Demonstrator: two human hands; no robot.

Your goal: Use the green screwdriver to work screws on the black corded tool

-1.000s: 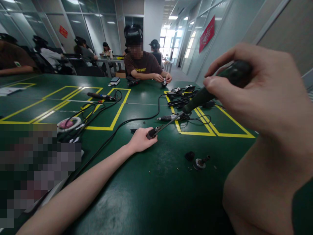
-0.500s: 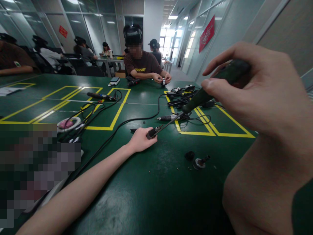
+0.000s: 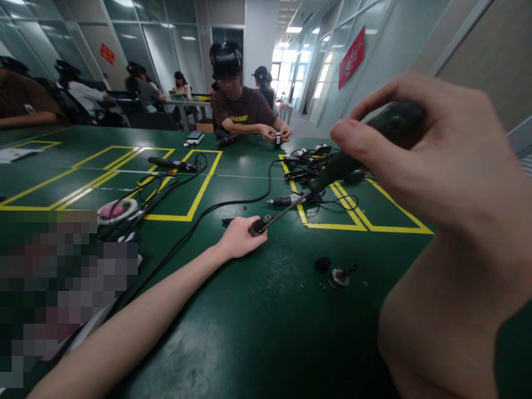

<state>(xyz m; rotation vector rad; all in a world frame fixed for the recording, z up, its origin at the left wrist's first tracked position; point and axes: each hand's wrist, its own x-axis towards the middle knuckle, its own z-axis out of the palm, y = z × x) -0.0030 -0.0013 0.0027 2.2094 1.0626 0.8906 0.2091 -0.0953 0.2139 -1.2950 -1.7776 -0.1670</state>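
My left hand [image 3: 240, 239] is closed around a small dark cylindrical part [image 3: 256, 226] above the green table [image 3: 266, 343]. At the right, my right hand [image 3: 440, 149] grips a screwdriver [image 3: 336, 166] by its dark green handle. The screwdriver's shaft slants down to the left, and its tip meets the end of the cylindrical part; the exact contact is too small to tell. To the right of my left hand, a round metal piece with a stem [image 3: 339, 278] lies on the table beside a small black piece [image 3: 322, 264].
Black cables and devices [image 3: 311, 163] lie within yellow tape, near a grey-black tool [image 3: 285, 200]. A cabled tool [image 3: 172, 163] and a white ring-shaped roll [image 3: 117, 210] are at the left. Across the table, a person [image 3: 245, 111] handles a small object.
My right thumb has shifted left and up off the screwdriver handle, with the fingers slightly changed around it. My left hand and the cylindrical part have stayed in place.
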